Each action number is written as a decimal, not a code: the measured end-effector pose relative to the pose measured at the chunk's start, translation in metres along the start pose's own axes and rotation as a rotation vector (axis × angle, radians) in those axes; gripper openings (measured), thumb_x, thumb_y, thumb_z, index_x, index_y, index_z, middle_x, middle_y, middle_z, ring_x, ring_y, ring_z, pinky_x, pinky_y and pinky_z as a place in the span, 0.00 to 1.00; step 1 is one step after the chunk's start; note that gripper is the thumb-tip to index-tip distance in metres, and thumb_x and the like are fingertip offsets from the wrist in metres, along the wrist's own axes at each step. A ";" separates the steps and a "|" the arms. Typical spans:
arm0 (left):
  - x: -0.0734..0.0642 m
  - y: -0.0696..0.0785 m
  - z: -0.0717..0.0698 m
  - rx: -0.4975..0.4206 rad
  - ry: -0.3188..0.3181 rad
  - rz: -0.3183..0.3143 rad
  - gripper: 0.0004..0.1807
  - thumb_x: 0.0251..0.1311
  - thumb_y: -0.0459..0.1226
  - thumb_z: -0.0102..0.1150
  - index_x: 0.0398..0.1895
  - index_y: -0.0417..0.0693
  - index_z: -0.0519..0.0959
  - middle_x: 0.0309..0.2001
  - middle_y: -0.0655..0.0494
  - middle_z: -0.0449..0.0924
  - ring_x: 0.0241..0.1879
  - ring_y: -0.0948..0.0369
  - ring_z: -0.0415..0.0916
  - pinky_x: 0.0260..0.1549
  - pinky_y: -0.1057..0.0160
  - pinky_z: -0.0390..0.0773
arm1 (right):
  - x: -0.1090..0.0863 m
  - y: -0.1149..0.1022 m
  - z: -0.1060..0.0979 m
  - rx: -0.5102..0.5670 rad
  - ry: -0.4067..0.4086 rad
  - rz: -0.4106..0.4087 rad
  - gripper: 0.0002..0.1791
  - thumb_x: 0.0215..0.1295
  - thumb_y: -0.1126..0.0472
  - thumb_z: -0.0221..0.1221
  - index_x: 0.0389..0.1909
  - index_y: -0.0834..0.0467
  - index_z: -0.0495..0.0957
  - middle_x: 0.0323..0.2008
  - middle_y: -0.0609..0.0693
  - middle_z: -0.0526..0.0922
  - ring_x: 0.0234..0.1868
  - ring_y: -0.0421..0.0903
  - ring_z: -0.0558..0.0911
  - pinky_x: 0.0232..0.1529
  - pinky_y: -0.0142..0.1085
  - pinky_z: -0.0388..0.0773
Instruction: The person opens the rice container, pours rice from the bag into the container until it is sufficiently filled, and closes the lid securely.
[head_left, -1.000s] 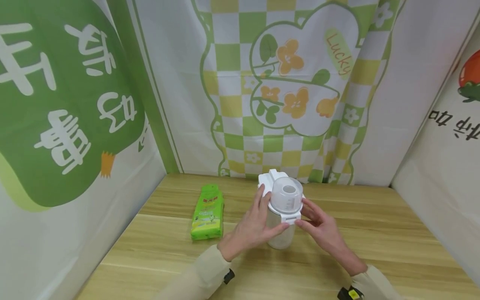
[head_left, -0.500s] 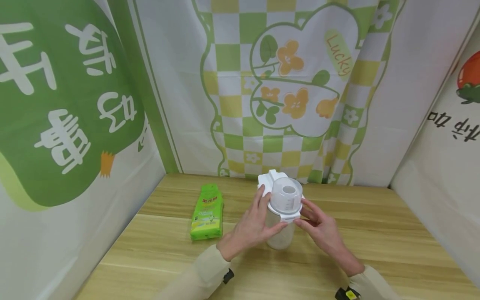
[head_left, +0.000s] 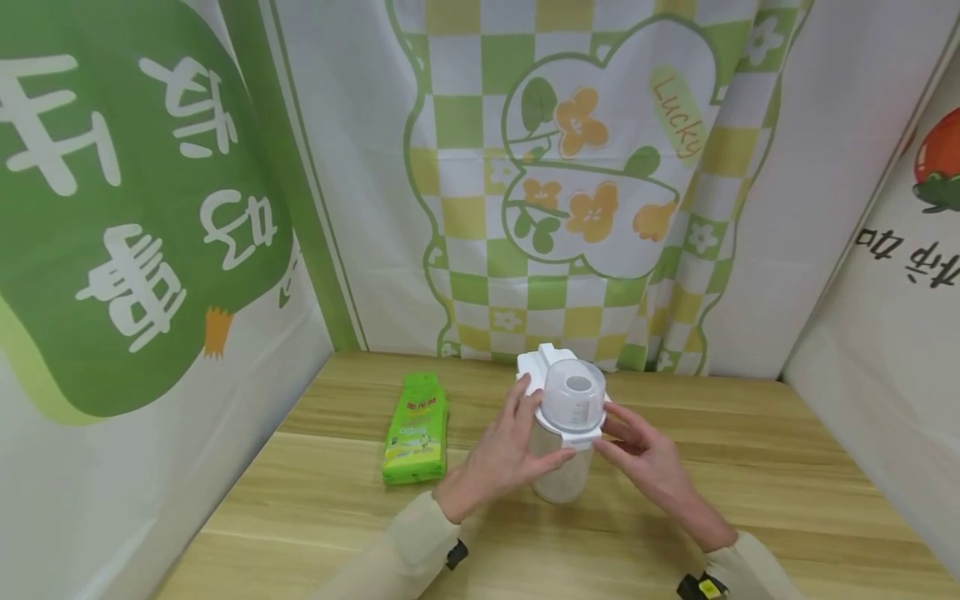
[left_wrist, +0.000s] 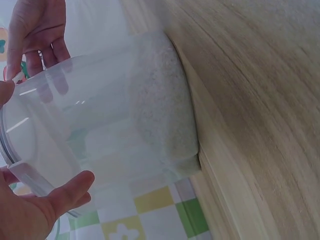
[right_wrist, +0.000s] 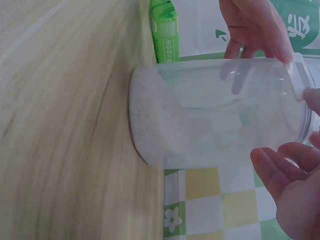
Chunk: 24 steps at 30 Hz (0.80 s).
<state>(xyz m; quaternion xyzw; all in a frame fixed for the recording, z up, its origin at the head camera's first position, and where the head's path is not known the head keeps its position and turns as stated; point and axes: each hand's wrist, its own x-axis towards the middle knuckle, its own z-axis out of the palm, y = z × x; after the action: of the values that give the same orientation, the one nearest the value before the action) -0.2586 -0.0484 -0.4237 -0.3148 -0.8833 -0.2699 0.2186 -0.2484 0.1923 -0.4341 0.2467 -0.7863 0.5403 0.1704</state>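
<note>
A translucent plastic storage container (head_left: 562, 479) stands upright on the wooden table, with pale grains heaped low inside (right_wrist: 150, 117). Its white lid (head_left: 534, 367) is in place and carries a clear measuring cup (head_left: 573, 396) upside down. My left hand (head_left: 502, 446) grips the lid's left side, thumb by the front latch (head_left: 581, 440). From the right, my right hand (head_left: 652, 462) holds the rim, its thumb at that latch and its fingers along the side. In the left wrist view, the right hand (left_wrist: 42, 32) shows partly through the clear wall.
A green printed packet (head_left: 416, 429) lies on the wooden table (head_left: 315, 517), left of the container. Printed cloth (head_left: 457, 208) hangs close behind the table, with more cloth walls at both sides.
The view has tilted very slightly. Both hands stay at the lid, and the container and packet keep their places.
</note>
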 end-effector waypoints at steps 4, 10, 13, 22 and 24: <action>0.000 -0.001 -0.002 -0.002 -0.018 -0.009 0.44 0.57 0.62 0.61 0.68 0.48 0.59 0.75 0.36 0.48 0.62 0.43 0.72 0.56 0.47 0.77 | 0.002 -0.001 -0.006 -0.028 -0.011 -0.021 0.23 0.64 0.68 0.62 0.60 0.63 0.74 0.47 0.66 0.84 0.45 0.28 0.83 0.40 0.27 0.83; -0.002 -0.003 -0.006 0.000 -0.033 -0.017 0.46 0.56 0.65 0.59 0.69 0.47 0.61 0.76 0.39 0.48 0.63 0.44 0.72 0.57 0.47 0.77 | 0.008 -0.002 -0.013 -0.065 0.029 0.010 0.12 0.71 0.66 0.56 0.53 0.63 0.78 0.43 0.62 0.86 0.43 0.28 0.82 0.40 0.28 0.82; -0.003 -0.005 -0.007 -0.006 -0.022 0.002 0.44 0.55 0.65 0.60 0.67 0.48 0.63 0.75 0.40 0.51 0.61 0.45 0.73 0.55 0.47 0.78 | 0.012 -0.004 -0.015 -0.114 0.085 0.055 0.10 0.72 0.64 0.55 0.49 0.63 0.79 0.38 0.59 0.87 0.35 0.28 0.81 0.34 0.26 0.79; -0.008 -0.015 -0.011 -0.015 0.027 0.104 0.36 0.57 0.56 0.64 0.65 0.51 0.68 0.72 0.41 0.58 0.54 0.46 0.79 0.48 0.51 0.83 | 0.019 -0.040 -0.019 -0.174 0.162 0.099 0.08 0.70 0.68 0.54 0.43 0.68 0.79 0.32 0.64 0.84 0.29 0.28 0.77 0.30 0.26 0.74; -0.008 -0.016 -0.012 -0.029 0.038 0.113 0.33 0.59 0.55 0.64 0.64 0.52 0.70 0.72 0.42 0.60 0.53 0.47 0.80 0.47 0.52 0.83 | 0.019 -0.042 -0.019 -0.184 0.161 0.108 0.08 0.70 0.67 0.54 0.43 0.67 0.79 0.34 0.64 0.84 0.31 0.27 0.77 0.32 0.25 0.74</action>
<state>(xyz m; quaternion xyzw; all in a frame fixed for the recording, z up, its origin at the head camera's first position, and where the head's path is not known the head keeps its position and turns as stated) -0.2612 -0.0697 -0.4250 -0.3623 -0.8558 -0.2760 0.2455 -0.2401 0.1936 -0.3845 0.1431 -0.8285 0.4923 0.2254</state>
